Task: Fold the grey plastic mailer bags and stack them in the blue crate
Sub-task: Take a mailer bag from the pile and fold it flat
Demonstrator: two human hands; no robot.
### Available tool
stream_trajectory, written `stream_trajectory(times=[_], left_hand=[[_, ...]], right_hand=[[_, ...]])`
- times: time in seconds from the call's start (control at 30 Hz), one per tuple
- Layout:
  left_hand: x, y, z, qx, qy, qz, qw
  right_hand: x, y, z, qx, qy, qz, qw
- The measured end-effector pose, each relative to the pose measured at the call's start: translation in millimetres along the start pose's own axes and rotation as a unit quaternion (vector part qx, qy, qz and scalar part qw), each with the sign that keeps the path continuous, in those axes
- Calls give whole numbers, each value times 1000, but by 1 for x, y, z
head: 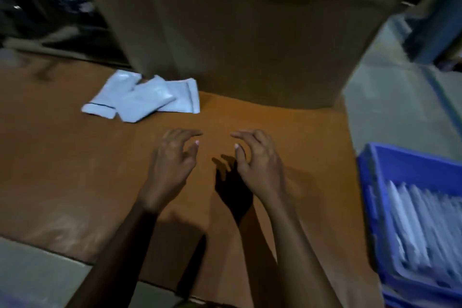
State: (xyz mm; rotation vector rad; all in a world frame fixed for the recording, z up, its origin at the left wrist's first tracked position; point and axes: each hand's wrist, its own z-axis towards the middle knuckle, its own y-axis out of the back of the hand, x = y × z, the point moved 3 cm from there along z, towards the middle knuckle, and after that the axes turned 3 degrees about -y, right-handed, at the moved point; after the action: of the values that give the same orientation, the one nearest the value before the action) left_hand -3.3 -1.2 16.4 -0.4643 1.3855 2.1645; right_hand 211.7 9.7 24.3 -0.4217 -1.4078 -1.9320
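Three pale grey mailer bags (143,97) lie overlapping on the brown cardboard sheet (75,157), at the foot of a big carton. My left hand (172,165) and my right hand (257,160) hover side by side over the bare cardboard in the middle, fingers loosely curled toward each other, holding nothing. The bags lie beyond my left hand, apart from it. At the right edge stands the blue crate (375,195), with several folded grey bags (425,227) packed upright inside it.
A tall brown carton (250,32) blocks the far side of the cardboard sheet. Grey floor (375,107) shows between the carton and the crate and at the lower left. Dark blurred clutter fills the upper left.
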Motion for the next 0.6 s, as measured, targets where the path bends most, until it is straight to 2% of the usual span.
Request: stream_trajectory(times=[0.23, 0.4, 0.5, 0.6], left_hand=[[123, 24, 39, -48, 107, 29, 993], [208, 0, 79, -63, 223, 129, 964], [236, -13, 94, -73, 237, 174, 953], [258, -24, 101, -63, 237, 168, 955]], right_hand=[[54, -111, 100, 54, 46, -1, 997], [45, -194, 164, 102, 42, -17, 994], [36, -238, 198, 127, 43, -14, 991], [33, -274, 222, 148, 27, -9, 989]])
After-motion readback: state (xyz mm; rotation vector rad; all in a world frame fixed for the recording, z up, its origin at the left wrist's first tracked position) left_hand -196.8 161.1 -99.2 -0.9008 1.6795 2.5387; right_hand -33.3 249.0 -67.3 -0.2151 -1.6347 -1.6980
